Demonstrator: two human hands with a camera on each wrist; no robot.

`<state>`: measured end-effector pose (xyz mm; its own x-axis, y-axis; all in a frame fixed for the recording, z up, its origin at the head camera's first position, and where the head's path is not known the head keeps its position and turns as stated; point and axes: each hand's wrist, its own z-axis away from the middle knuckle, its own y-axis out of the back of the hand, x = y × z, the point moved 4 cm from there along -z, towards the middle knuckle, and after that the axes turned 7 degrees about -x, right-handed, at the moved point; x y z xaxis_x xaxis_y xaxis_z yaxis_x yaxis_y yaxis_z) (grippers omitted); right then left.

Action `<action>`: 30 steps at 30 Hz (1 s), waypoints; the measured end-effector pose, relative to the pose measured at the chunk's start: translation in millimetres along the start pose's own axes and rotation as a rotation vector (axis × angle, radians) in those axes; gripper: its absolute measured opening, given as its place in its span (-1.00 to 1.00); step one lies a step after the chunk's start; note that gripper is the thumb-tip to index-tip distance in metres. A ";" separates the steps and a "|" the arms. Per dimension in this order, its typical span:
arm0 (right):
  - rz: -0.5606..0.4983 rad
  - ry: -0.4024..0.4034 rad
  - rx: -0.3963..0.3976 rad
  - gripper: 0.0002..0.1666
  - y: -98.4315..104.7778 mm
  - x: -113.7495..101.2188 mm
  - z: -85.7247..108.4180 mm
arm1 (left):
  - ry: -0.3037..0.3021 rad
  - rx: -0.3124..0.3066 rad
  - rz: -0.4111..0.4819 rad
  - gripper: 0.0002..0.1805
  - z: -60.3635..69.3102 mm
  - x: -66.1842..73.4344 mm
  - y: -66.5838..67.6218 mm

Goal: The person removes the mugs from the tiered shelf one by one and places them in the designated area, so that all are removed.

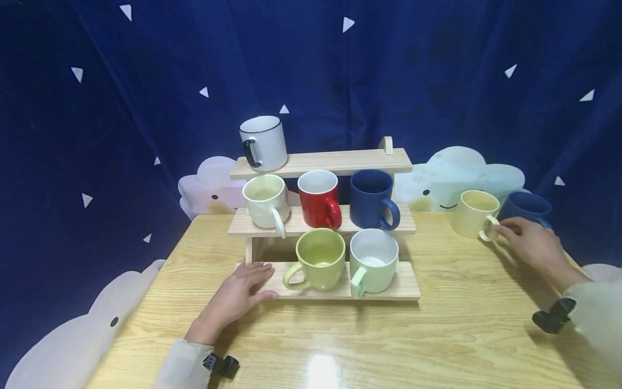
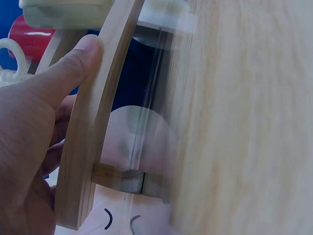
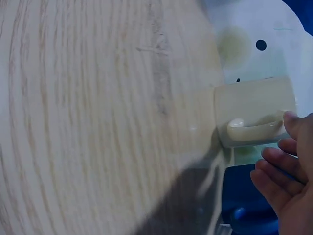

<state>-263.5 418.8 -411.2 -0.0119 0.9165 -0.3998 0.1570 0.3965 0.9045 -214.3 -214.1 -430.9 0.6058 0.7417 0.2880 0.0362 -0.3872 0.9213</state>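
Observation:
At the right of the table, my right hand [image 1: 532, 246] is at the handle of a pale yellow mug [image 1: 473, 213], which stands upright. In the right wrist view the thumb touches the handle of the mug [image 3: 252, 105]; the other fingers are extended and not wrapped round it. My left hand [image 1: 238, 289] rests on the left end of the lowest board of a wooden tiered shelf [image 1: 408, 278], thumb along its front edge. The left wrist view shows the thumb [image 2: 80, 56] against the board's edge, with the other fingers partly hidden behind it.
The shelf carries a white mug [image 1: 264, 146] on top, with cream [image 1: 264, 202], red [image 1: 318, 200] and blue [image 1: 369, 200] mugs in the middle. Below stand olive-green [image 1: 320, 256] and mint [image 1: 374, 256] mugs. Another blue mug [image 1: 525, 205] stands beside the yellow one, partly hidden.

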 end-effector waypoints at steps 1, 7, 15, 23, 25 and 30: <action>0.001 -0.001 0.003 -0.37 2.6 -1.5 0.3 | 0.004 -0.001 0.002 -0.29 0.2 -0.1 0.2; 0.012 0.042 0.030 -0.40 16.1 -16.4 0.2 | 0.024 -0.007 0.012 -0.29 2.0 -1.4 -0.3; 0.021 0.103 0.050 -0.43 34.2 -45.8 -1.1 | 0.025 -0.013 0.029 -0.28 2.1 -2.2 -2.0; 0.035 0.191 0.077 -0.49 48.3 -72.9 -3.0 | 0.020 -0.010 0.021 -0.28 1.1 -2.2 -2.1; 0.033 0.203 0.079 -0.49 52.1 -80.6 -3.6 | 0.019 -0.009 0.022 -0.28 0.9 -2.3 -2.1; 0.056 0.227 0.076 -0.47 63.1 -104.5 -5.2 | 0.017 -0.007 0.021 -0.28 0.2 -2.0 -1.7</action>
<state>-257.6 348.3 -311.6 -0.2214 0.9286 -0.2978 0.2376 0.3476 0.9070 -215.3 -215.0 -433.1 0.5929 0.7424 0.3120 0.0174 -0.3991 0.9167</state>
